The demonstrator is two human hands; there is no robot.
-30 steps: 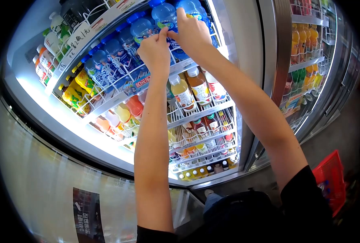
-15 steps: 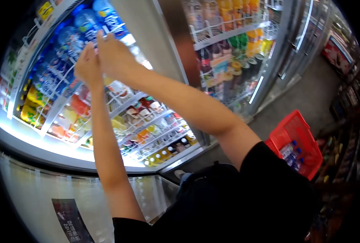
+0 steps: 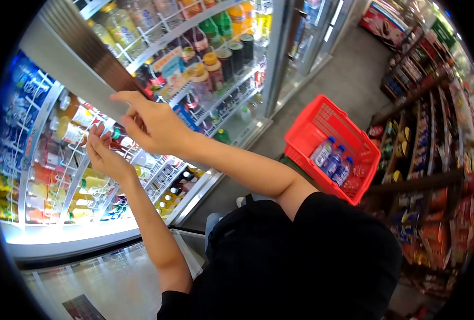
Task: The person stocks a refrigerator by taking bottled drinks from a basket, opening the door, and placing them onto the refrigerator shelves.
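Observation:
My left hand (image 3: 109, 157) is raised in front of the open drinks fridge, palm up, fingers loosely bent and apart, with nothing visible in it. Above it and to its right, my right hand (image 3: 159, 128) has its index finger stretched out and the other fingers partly bent; it too shows nothing held. The hands are close but apart. Behind them, juice bottles (image 3: 79, 113) stand on white wire racks. Blue-labelled bottles (image 3: 26, 96) fill the racks at the far left.
A red shopping basket (image 3: 302, 133) holding several blue-capped bottles (image 3: 333, 161) is at my right. Beside the fridge frame (image 3: 69, 58), another cooler section holds soda bottles and cans (image 3: 237, 52). Snack shelves (image 3: 423, 138) line the right side, with grey floor (image 3: 338, 80) between.
My view has turned to the right, bringing more of the basket and shelves in. My hands, raised together before the blue-labelled bottles, are now lower in the view and farther apart.

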